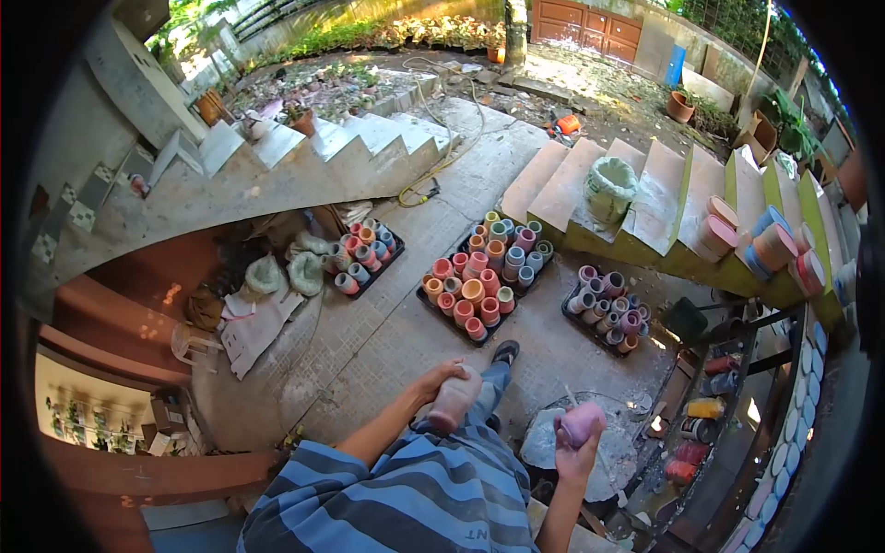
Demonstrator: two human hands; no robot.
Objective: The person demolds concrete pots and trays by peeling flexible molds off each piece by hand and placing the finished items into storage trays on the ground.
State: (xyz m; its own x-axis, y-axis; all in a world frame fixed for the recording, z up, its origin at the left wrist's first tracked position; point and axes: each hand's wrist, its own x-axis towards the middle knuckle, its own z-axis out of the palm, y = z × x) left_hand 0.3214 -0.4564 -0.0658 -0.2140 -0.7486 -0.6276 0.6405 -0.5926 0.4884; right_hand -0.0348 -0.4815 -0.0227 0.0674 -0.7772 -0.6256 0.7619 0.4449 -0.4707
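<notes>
My left hand is wrapped round a dusty, pale pink cylinder, held tilted in front of my striped shirt. Off to the right, my right hand grips a purple-pink cup-shaped pot from below, fingers bent round its side. Beneath that hand is a whitish, paint-stained round surface. Ahead on the ground, a black tray carries several upright cylindrical pots in red, orange, green and blue. The inside of the piece in my left hand is hidden.
Two more trays of coloured pots stand at the left and right. A whitish-green sack sits on the right steps, with stacked painted pots farther along. A shelf of paint containers lies at right. A hose crosses the path.
</notes>
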